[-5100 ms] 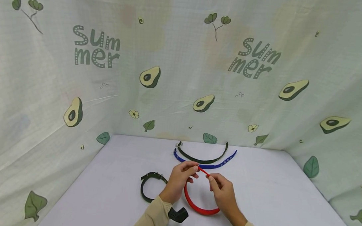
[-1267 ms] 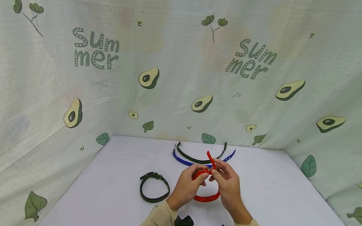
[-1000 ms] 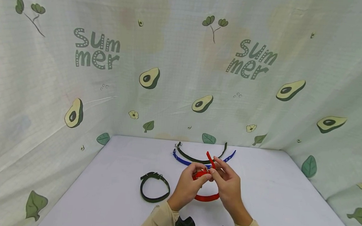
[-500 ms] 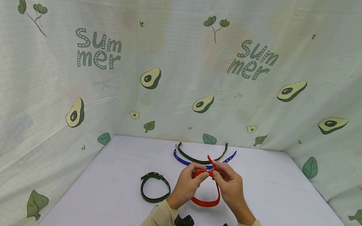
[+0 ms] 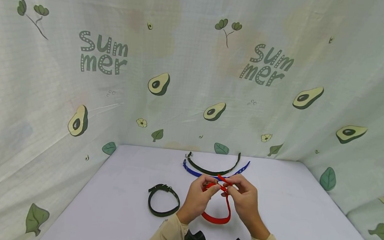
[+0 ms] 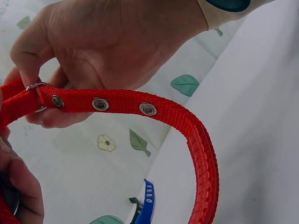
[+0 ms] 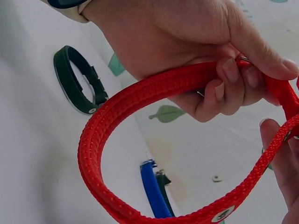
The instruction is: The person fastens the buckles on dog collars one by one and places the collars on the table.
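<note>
A red webbing collar with metal eyelets hangs in a loop between both hands. My left hand pinches its buckle end; the buckle is mostly hidden by the fingers in the head view. My right hand pinches the strap close by, and the tip pokes up between the hands. In the left wrist view the right hand is at a metal ring around the strap, beside several eyelets. The right wrist view has the left hand gripping the padded part, and right-hand fingers at the strap.
A dark green collar, buckled into a loop, lies on the white table left of the hands. Behind them a blue collar and another dark green collar lie unfastened in curves. A printed cloth surrounds the table.
The red collar's strap tip, upright between the hands about a second ago, has come down and tilted toward the right hand. The hanging loop sits slightly lower. The other collars lie unmoved.
</note>
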The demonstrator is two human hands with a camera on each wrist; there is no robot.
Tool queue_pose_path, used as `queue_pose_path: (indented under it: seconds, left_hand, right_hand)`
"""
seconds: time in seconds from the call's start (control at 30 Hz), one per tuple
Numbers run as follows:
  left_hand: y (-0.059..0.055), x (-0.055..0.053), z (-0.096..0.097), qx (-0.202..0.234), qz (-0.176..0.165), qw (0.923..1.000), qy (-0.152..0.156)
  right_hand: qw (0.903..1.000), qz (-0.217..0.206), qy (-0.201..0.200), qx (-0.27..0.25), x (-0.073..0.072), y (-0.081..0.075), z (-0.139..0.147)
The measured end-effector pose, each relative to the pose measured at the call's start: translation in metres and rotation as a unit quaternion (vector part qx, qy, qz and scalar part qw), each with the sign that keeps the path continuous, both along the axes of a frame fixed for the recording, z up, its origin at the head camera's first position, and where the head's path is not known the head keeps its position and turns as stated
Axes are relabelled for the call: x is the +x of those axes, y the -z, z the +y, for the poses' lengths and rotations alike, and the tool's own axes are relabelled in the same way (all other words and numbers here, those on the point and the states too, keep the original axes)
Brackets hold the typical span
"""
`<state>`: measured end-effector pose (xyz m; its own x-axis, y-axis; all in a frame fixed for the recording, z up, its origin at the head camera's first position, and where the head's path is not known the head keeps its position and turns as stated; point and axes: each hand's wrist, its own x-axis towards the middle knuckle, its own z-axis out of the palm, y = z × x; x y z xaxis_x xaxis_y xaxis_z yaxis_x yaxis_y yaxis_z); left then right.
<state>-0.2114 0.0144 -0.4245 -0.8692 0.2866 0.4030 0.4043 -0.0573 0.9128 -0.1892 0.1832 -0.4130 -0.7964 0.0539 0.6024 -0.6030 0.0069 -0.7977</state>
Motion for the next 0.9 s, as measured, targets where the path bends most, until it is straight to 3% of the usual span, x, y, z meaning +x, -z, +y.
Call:
queue_pose_path:
  seconds: [0.3, 0.7, 0.9]
  left_hand:
    - [0.0022, 0.0023, 0.0033, 0.007, 0.004, 1.0, 0.006]
    - [0.0023, 0.0015, 0.0014, 0.0, -0.003, 0.9999, 0.015]
    - [0.0013, 0.0011, 0.0006, 0.0, -0.025, 0.9995, 0.018]
  right_hand:
    - [0.9992, 0.003, 0.033, -0.022, 0.0005, 0.0018, -0.0058]
    - [0.9985, -0.019, 0.036, 0.036, 0.0004, 0.0042, -0.0018]
    - [0.9973, -0.032, 0.043, 0.051, 0.0027, 0.0025, -0.0033]
